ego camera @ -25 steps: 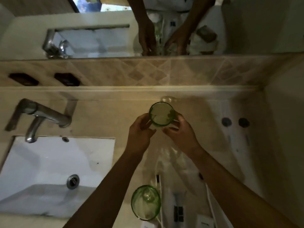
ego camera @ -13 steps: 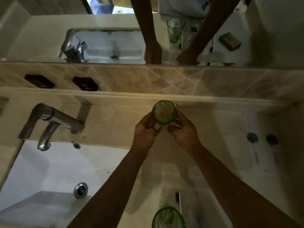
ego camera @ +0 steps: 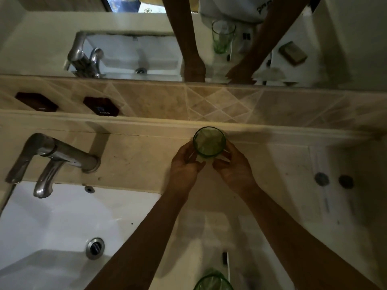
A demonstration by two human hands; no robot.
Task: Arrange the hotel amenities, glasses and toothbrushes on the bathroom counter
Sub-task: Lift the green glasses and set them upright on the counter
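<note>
A green glass (ego camera: 209, 141) stands upright at the back of the beige counter (ego camera: 134, 162), close to the raised ledge. My left hand (ego camera: 185, 164) cups its left side and my right hand (ego camera: 233, 166) cups its right side, fingers curled around the lower part. A second green glass (ego camera: 212, 281) shows at the bottom edge, partly cut off. A dark-tipped toothbrush (ego camera: 225, 258) lies just beyond it on a pale cloth or packet. Whether the held glass rests on the counter is hard to tell.
A white sink (ego camera: 52, 231) with a chrome tap (ego camera: 54, 155) fills the left. Two dark round caps (ego camera: 333, 180) lie at the right. Two dark plates (ego camera: 100, 106) sit on the tiled backsplash. The mirror (ego camera: 134, 49) above reflects my arms and the glass.
Both hands have carried the green glass farther back toward the ledge. The view has tilted upward, so the second glass has slid to the bottom edge.
</note>
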